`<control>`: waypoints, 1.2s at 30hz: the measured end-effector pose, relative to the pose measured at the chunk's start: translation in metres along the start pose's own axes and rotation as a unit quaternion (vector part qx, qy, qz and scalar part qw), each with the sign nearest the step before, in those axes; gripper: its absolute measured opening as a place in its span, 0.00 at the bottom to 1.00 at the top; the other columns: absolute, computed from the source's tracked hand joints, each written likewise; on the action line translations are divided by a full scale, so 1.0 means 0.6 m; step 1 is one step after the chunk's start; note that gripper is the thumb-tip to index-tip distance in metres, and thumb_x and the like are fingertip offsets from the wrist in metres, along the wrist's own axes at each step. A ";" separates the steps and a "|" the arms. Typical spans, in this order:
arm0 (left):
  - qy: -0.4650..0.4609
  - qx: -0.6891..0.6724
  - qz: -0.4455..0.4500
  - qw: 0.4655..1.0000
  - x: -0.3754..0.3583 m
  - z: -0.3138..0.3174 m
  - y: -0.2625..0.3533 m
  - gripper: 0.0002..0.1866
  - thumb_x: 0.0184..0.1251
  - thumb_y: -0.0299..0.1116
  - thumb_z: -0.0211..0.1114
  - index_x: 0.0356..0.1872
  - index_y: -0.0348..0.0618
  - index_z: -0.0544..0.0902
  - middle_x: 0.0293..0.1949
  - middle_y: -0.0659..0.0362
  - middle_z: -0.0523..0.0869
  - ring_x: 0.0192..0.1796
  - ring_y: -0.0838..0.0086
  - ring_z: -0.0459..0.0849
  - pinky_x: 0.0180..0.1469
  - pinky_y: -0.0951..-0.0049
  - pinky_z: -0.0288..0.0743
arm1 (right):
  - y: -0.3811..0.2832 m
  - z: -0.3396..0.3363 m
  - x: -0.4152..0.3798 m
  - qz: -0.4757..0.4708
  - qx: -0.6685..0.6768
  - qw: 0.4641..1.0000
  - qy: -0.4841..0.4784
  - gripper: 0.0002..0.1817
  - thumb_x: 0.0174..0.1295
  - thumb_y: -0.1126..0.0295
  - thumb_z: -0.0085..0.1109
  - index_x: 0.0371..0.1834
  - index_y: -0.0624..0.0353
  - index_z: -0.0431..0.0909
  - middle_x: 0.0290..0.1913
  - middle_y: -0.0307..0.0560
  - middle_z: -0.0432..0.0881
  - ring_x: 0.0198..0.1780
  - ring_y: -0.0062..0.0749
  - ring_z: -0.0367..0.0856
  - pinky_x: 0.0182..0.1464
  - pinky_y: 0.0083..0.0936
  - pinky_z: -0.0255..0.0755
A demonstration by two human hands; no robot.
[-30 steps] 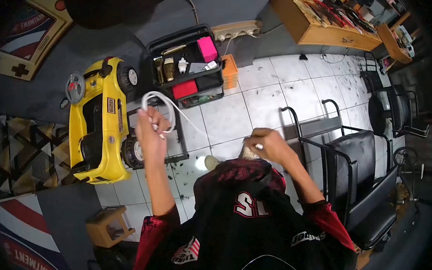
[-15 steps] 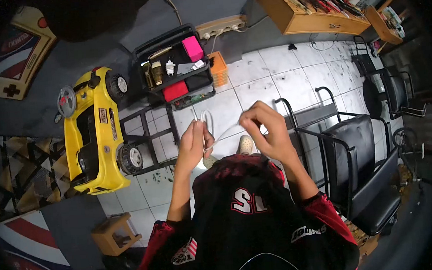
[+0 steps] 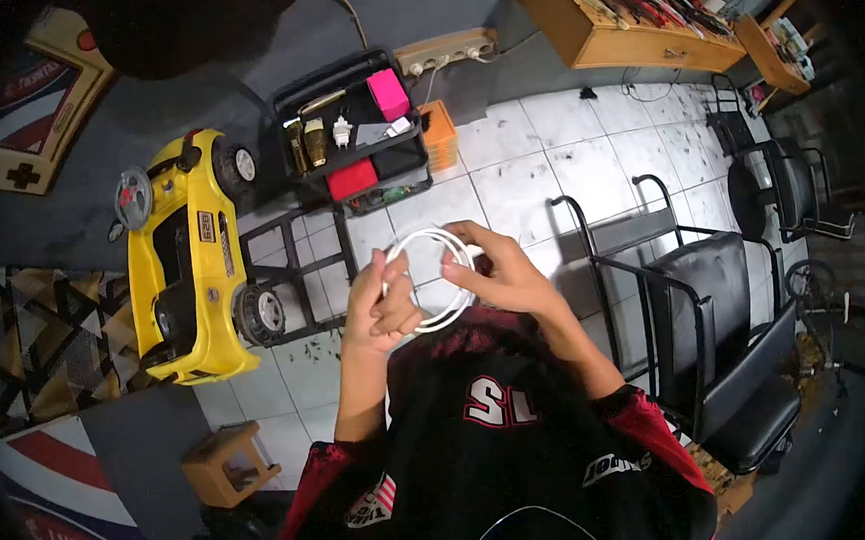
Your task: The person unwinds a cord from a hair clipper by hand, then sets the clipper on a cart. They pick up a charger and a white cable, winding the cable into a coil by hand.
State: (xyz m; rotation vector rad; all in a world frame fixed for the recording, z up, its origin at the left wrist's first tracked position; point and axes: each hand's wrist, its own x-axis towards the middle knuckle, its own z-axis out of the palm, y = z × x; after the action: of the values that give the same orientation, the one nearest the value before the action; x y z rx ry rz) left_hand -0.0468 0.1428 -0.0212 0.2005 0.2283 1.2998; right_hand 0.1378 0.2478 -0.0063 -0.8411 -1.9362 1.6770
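Observation:
A white cable is looped into a round coil in front of my chest, held between both hands. My left hand grips the coil's left side with curled fingers. On the right side, my right hand pinches the loops between thumb and fingers. The coil stands open in the middle, and the floor shows through it.
A yellow toy car stands at the left, beside a black cart holding clippers, a pink box and chargers. Black chairs are at the right. A wooden desk with tools is at the upper right.
The cable has gone from a small loop with a loose stretch to a larger round coil. My right hand has moved left, closer to my left hand.

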 end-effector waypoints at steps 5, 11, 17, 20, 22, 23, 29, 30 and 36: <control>0.038 0.070 -0.021 0.997 -0.009 0.034 -0.017 0.18 0.79 0.50 0.40 0.34 0.48 0.68 0.09 0.73 0.57 0.07 0.87 0.51 0.15 0.80 0.49 | 0.020 0.027 0.017 -0.111 -0.029 0.992 0.059 0.22 0.54 0.79 0.50 0.55 0.66 0.72 0.48 0.50 0.81 0.46 0.30 0.80 0.48 0.24 0.73; 0.116 0.223 0.064 0.966 -0.022 0.047 0.004 0.20 0.79 0.46 0.43 0.40 0.39 0.75 0.10 0.73 0.58 0.09 0.87 0.52 0.20 0.81 0.51 | 0.012 0.008 0.005 -0.117 0.008 0.992 -0.045 0.18 0.56 0.80 0.43 0.49 0.67 0.74 0.35 0.46 0.82 0.37 0.30 0.81 0.43 0.24 0.74; 0.081 0.191 -0.043 0.977 -0.026 0.050 0.014 0.20 0.79 0.45 0.43 0.42 0.35 0.73 0.13 0.71 0.61 0.10 0.86 0.57 0.19 0.79 0.54 | -0.010 0.011 -0.016 0.103 0.667 0.720 -0.160 0.11 0.70 0.65 0.49 0.34 0.62 0.70 0.28 0.38 0.71 0.27 0.25 0.70 0.40 0.22 0.68; 0.036 0.198 -0.073 0.977 -0.034 0.048 -0.002 0.18 0.79 0.43 0.45 0.42 0.36 0.72 0.16 0.68 0.64 0.11 0.83 0.61 0.19 0.78 0.58 | 0.004 0.015 -0.010 0.103 0.709 0.671 -0.190 0.17 0.74 0.60 0.45 0.30 0.58 0.67 0.23 0.30 0.63 0.20 0.14 0.58 0.31 0.18 0.60; 0.007 0.197 -0.078 0.977 -0.040 0.041 -0.011 0.16 0.78 0.42 0.48 0.42 0.37 0.71 0.20 0.64 0.69 0.14 0.79 0.64 0.20 0.77 0.61 | -0.003 0.013 -0.017 0.085 0.660 0.731 -0.147 0.18 0.75 0.59 0.43 0.28 0.57 0.67 0.22 0.28 0.61 0.19 0.09 0.56 0.28 0.17 0.58; 0.025 0.210 -0.067 0.975 -0.040 0.043 -0.012 0.16 0.78 0.42 0.48 0.42 0.37 0.71 0.20 0.64 0.69 0.14 0.79 0.64 0.20 0.77 0.61 | -0.008 0.011 -0.020 0.085 0.658 0.735 -0.138 0.17 0.75 0.60 0.43 0.29 0.58 0.68 0.22 0.28 0.61 0.19 0.09 0.55 0.28 0.16 0.58; 0.007 0.123 -0.076 0.990 -0.030 0.042 -0.002 0.17 0.79 0.44 0.45 0.42 0.40 0.71 0.18 0.69 0.62 0.14 0.87 0.57 0.20 0.81 0.54 | -0.012 0.000 -0.029 0.085 0.647 0.737 -0.174 0.15 0.75 0.63 0.45 0.38 0.63 0.76 0.22 0.29 0.63 0.17 0.08 0.55 0.29 0.15 0.59; -0.001 0.143 -0.066 0.988 -0.026 0.046 -0.001 0.17 0.79 0.46 0.44 0.42 0.42 0.71 0.17 0.71 0.59 0.14 0.89 0.54 0.20 0.82 0.50 | -0.015 0.005 -0.030 0.100 0.651 0.741 -0.130 0.15 0.75 0.62 0.44 0.40 0.63 0.75 0.22 0.29 0.63 0.17 0.09 0.55 0.29 0.15 0.60; 0.028 0.056 0.042 0.997 -0.009 0.063 -0.023 0.19 0.79 0.49 0.42 0.43 0.45 0.73 0.15 0.73 0.58 0.11 0.86 0.54 0.20 0.80 0.51 | -0.031 0.049 -0.035 0.064 0.691 0.718 -0.049 0.20 0.76 0.56 0.38 0.48 0.62 0.72 0.17 0.28 0.61 0.15 0.13 0.57 0.23 0.14 0.60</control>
State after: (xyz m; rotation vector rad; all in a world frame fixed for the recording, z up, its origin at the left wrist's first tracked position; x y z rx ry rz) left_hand -0.0248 0.1335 0.0119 0.2718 0.3435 1.3774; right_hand 0.1297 0.2108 0.0083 -0.2154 -0.2009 2.5231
